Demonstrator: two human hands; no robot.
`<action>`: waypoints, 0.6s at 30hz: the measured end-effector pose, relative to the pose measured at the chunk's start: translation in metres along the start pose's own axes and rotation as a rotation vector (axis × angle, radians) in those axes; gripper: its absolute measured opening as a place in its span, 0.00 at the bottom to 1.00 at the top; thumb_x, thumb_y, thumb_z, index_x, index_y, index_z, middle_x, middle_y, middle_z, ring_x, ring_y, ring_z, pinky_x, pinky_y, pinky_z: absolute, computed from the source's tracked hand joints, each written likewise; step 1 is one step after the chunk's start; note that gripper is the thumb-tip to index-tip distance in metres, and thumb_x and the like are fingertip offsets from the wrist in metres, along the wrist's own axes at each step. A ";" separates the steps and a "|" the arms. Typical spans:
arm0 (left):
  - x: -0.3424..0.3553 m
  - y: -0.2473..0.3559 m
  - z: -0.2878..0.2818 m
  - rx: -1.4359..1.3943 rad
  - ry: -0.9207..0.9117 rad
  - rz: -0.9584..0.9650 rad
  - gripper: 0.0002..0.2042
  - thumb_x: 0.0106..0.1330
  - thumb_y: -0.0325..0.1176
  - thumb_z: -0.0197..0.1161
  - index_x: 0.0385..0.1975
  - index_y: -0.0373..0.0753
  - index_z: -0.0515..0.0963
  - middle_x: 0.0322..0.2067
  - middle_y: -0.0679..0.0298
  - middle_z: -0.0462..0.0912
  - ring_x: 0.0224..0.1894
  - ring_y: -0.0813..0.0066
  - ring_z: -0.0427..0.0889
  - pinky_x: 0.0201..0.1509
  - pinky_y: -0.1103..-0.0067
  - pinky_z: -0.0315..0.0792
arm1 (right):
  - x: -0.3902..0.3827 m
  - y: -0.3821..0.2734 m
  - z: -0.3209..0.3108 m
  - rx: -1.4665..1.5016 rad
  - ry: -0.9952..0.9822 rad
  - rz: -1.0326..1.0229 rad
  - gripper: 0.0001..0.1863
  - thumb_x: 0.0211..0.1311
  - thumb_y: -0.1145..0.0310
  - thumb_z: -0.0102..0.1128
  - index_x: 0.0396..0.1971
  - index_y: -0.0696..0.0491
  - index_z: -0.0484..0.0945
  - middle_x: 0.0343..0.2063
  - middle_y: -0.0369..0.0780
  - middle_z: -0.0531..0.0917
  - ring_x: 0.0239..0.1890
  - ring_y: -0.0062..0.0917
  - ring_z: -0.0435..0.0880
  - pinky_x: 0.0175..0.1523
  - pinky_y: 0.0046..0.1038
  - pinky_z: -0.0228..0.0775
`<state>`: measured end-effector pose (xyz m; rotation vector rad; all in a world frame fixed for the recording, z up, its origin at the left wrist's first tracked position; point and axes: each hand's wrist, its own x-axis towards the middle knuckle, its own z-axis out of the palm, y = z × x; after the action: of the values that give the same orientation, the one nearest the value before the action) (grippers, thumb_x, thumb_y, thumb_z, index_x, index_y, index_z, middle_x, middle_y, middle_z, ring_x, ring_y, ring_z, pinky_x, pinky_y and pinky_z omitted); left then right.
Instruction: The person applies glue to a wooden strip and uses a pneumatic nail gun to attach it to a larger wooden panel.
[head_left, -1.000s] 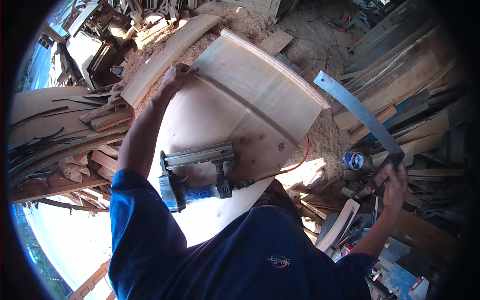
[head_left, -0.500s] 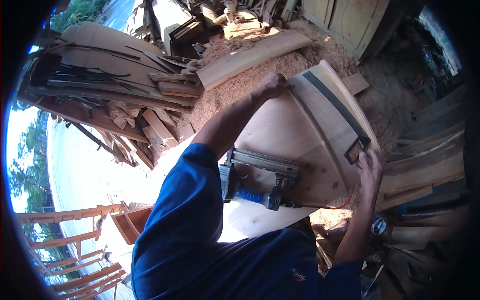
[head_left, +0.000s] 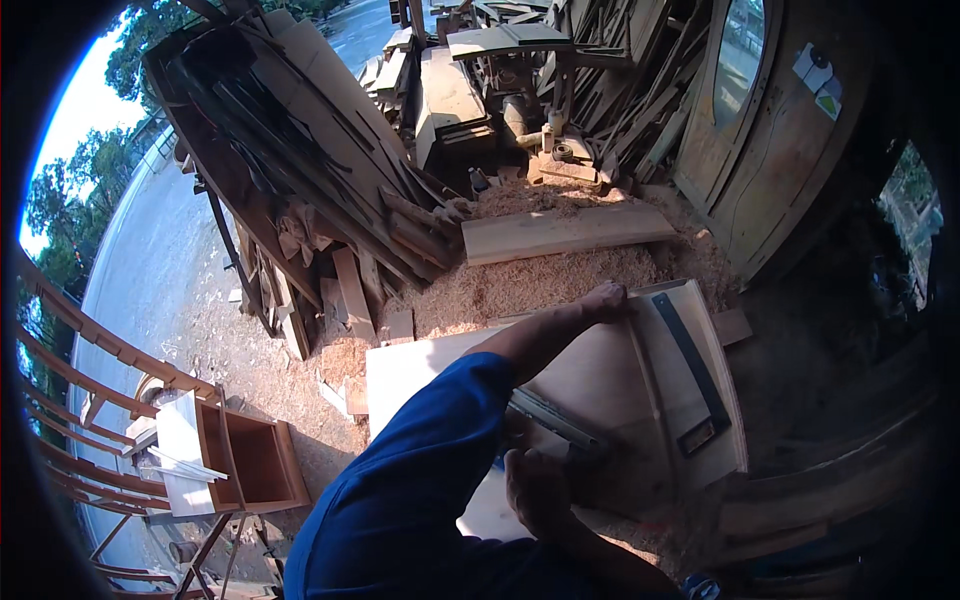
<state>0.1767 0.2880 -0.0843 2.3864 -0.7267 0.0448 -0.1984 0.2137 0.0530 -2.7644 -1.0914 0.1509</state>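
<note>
A wide pale wooden panel [head_left: 590, 370] lies before me, a thin wooden strip [head_left: 648, 385] running across it. At the panel's far edge, my left hand [head_left: 606, 300] is closed on the strip's far end. My right hand [head_left: 537, 492] is curled at a nail gun [head_left: 552, 420] resting on the panel; its fingers appear wrapped round the tool's handle, though shadow and my left sleeve hide much of the tool. Right of the strip lies a long dark flat tool [head_left: 690, 350] with a framed end, touched by neither hand.
Beyond the panel a thick plank [head_left: 568, 233] lies on wood shavings [head_left: 560, 275]. Stacked boards [head_left: 330, 130] stand at the far left, an open wooden box [head_left: 255, 460] at the near left. A wooden door [head_left: 770, 130] is at the far right; shadowed planks [head_left: 800, 510] lie near right.
My right hand has left the framed end of the dark tool and moved left to the nail gun. My left hand stays at the strip's far end. The view has tilted up and shifted left.
</note>
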 end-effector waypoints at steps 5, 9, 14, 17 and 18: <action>-0.004 -0.002 0.002 0.035 0.183 0.183 0.27 0.60 0.58 0.64 0.28 0.33 0.79 0.29 0.46 0.81 0.36 0.45 0.80 0.37 0.59 0.73 | 0.000 -0.010 0.015 -0.116 0.190 -0.024 0.18 0.62 0.63 0.57 0.49 0.56 0.74 0.30 0.42 0.76 0.36 0.33 0.79 0.41 0.36 0.73; 0.003 0.015 -0.015 0.004 -0.073 -0.009 0.29 0.61 0.60 0.62 0.28 0.31 0.81 0.34 0.44 0.83 0.42 0.45 0.81 0.48 0.60 0.74 | 0.010 -0.001 -0.014 -0.175 0.166 -0.042 0.27 0.63 0.63 0.57 0.61 0.56 0.69 0.29 0.40 0.78 0.33 0.30 0.81 0.36 0.34 0.77; 0.017 0.035 -0.020 0.096 -0.108 -0.006 0.29 0.60 0.60 0.62 0.24 0.31 0.81 0.29 0.43 0.82 0.38 0.45 0.82 0.43 0.59 0.75 | -0.031 0.034 -0.083 0.040 -0.125 0.013 0.32 0.62 0.65 0.59 0.66 0.56 0.64 0.25 0.41 0.81 0.27 0.31 0.85 0.25 0.34 0.77; -0.014 -0.017 -0.028 0.112 -0.004 -0.053 0.28 0.60 0.58 0.62 0.20 0.32 0.81 0.22 0.46 0.81 0.29 0.48 0.83 0.36 0.58 0.73 | -0.064 0.080 -0.127 0.182 -0.128 -0.152 0.36 0.50 0.66 0.70 0.62 0.57 0.69 0.26 0.45 0.82 0.29 0.39 0.85 0.31 0.41 0.78; 0.001 0.014 -0.019 -0.017 -0.115 -0.181 0.28 0.61 0.58 0.61 0.20 0.33 0.81 0.18 0.49 0.80 0.26 0.52 0.83 0.36 0.60 0.75 | -0.080 0.107 -0.143 0.209 -0.193 -0.002 0.35 0.48 0.68 0.71 0.59 0.57 0.71 0.27 0.46 0.82 0.30 0.40 0.85 0.34 0.41 0.78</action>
<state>0.1735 0.2896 -0.0610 2.4442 -0.5582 -0.1746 -0.1630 0.0652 0.1760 -2.6024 -1.0540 0.5112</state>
